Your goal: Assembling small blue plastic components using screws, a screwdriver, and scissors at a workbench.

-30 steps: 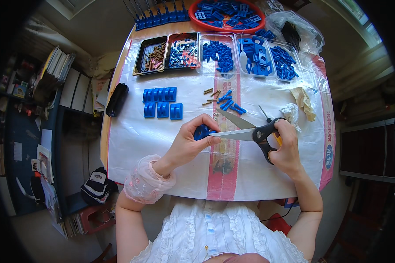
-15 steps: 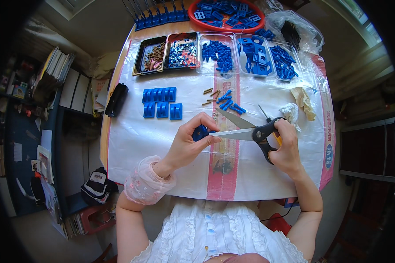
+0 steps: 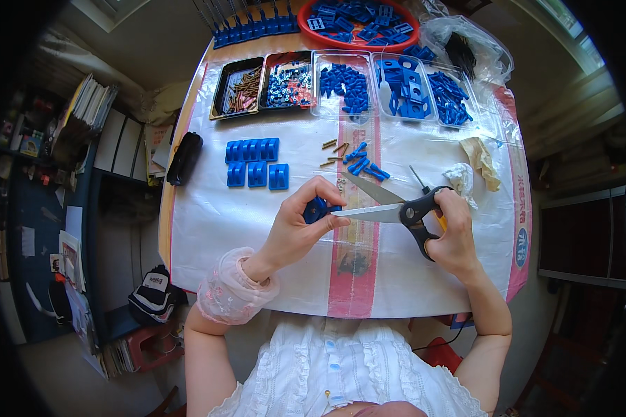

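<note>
Between thumb and fingers, my left hand (image 3: 300, 221) pinches a small blue plastic part (image 3: 316, 210), partly hidden by the fingers. My right hand (image 3: 455, 233) grips black-handled scissors (image 3: 412, 213) with the blades spread apart. The lower blade's tip lies against the blue part by my left thumb; the upper blade points away over the table. Just beyond the blades are loose blue plastic pieces (image 3: 360, 165), several brass screws (image 3: 332, 162) and a few tiny nuts (image 3: 341, 183). Blue bracket-like blocks (image 3: 257, 174) stand in two rows to the left.
Along the far side sit trays of brass screws (image 3: 219, 104), nuts (image 3: 285, 108) and blue parts (image 3: 342, 111). Behind them is a red basin (image 3: 358, 48). A black case (image 3: 185, 158) lies at the left edge; a screwdriver (image 3: 419, 178) and crumpled paper (image 3: 481, 163) lie at right.
The blue part has turned slightly in my left fingers. Both hands and the scissors stay in nearly the same place.
</note>
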### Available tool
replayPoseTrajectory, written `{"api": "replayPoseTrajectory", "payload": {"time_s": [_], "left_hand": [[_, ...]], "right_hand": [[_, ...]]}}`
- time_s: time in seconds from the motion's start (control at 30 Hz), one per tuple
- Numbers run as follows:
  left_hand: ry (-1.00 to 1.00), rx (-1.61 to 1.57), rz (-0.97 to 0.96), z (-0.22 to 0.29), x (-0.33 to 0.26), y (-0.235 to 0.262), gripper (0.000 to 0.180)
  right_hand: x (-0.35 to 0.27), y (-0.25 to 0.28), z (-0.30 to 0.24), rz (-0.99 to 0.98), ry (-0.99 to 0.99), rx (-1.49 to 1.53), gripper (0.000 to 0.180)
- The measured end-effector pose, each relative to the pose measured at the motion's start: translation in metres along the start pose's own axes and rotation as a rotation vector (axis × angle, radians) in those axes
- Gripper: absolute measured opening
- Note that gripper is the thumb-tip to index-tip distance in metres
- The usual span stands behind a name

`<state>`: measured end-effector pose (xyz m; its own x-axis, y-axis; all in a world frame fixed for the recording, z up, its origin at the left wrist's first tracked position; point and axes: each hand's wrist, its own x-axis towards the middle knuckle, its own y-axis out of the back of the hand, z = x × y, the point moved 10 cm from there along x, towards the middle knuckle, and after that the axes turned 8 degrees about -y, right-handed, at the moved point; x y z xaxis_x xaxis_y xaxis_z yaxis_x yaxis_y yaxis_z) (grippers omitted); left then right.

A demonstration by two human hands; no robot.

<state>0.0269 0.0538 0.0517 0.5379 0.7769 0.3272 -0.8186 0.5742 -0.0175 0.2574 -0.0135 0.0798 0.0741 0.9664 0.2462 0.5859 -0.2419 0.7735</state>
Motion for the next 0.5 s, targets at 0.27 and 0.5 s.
{"api": "replayPoseTrajectory", "payload": {"time_s": [0.27, 0.5], "left_hand": [[0.01, 0.016, 0.021, 0.0031, 0.0004, 0.0009, 0.023], [-0.06, 0.044, 0.024, 0.0084, 0.0014, 0.0015, 0.024]], "right_hand": [[-0.0006, -0.0005, 0.001, -0.004, -0.003, 0.017, 0.042], [-0.001, -0.0016, 0.0027, -0.013, -0.012, 0.011, 0.044]]}}
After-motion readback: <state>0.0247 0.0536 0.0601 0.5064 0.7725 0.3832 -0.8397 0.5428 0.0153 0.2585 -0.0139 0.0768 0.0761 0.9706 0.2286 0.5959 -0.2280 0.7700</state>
